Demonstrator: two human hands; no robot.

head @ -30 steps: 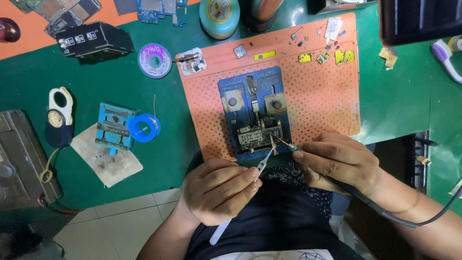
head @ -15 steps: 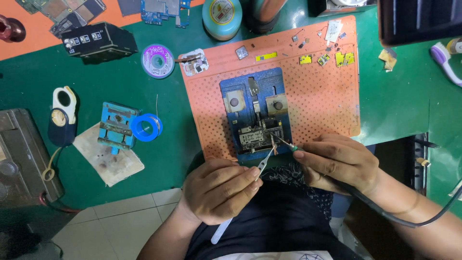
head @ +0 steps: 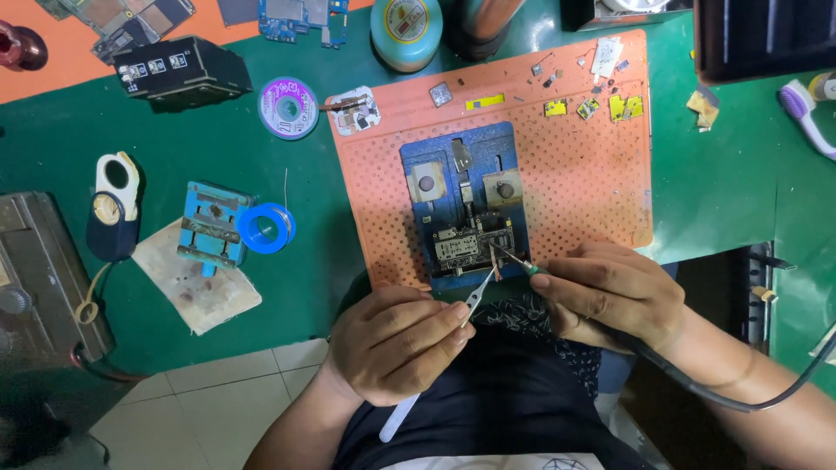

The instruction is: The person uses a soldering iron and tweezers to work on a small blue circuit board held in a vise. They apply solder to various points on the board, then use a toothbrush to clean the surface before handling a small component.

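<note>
A small circuit board is clamped in a blue holder on an orange perforated mat. My left hand grips tweezers whose tips reach the board's lower right edge. My right hand holds a soldering iron with a black cable, its tip touching the board beside the tweezer tips. Both hands rest at the mat's near edge, over my lap.
A green bench top carries a blue solder spool, a purple spool, a small blue vise on a cloth, a black box, a round tin and small chips. A brush lies at right.
The view has shifted slightly. Both hands stay at the board, with the tweezers and iron tip moving only a little.
</note>
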